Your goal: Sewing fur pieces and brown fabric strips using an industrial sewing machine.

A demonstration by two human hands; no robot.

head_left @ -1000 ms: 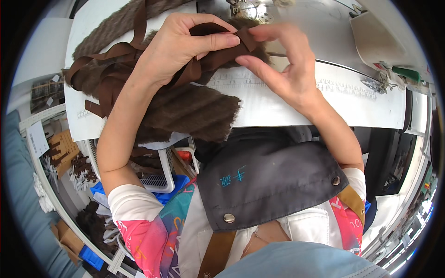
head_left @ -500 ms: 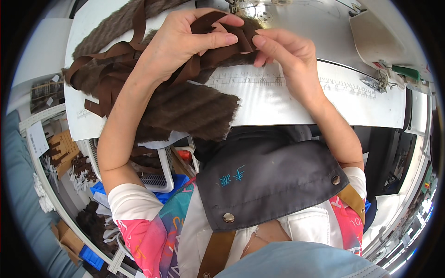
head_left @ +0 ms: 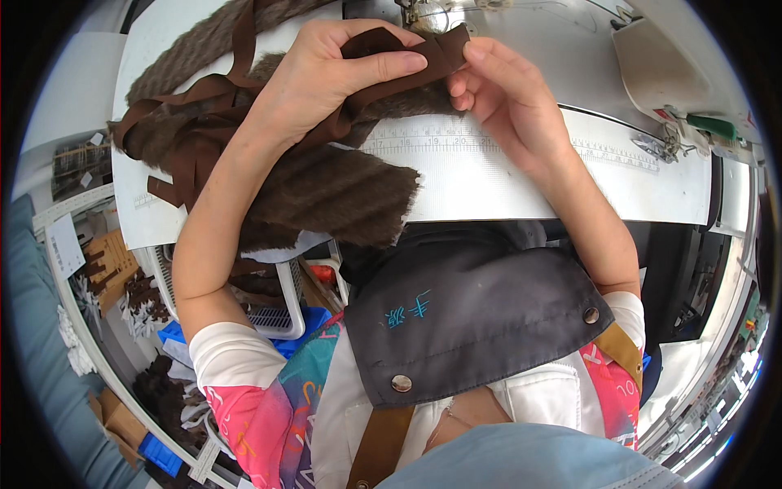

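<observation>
A dark brown fabric strip is stretched between my two hands above the table. My left hand grips it with the thumb on top and the fingers underneath. At the strip's right end, my right hand pinches the edge between thumb and fingertips. The rest of the brown ribbon trails leftward in loose loops. Beneath it lies a piece of brown fur fabric, its near corner hanging over the table's front edge. Another length of fur fabric lies farther back on the left.
A measuring scale runs along the white table. Sewing machine parts stand at the back, and a pale machine housing at the right. Below the table's left side sit a white plastic basket and a blue bin.
The folded strip end has been spread flatter and raised slightly. My right hand has shifted a little right and up along its end. The fur fabric stays put.
</observation>
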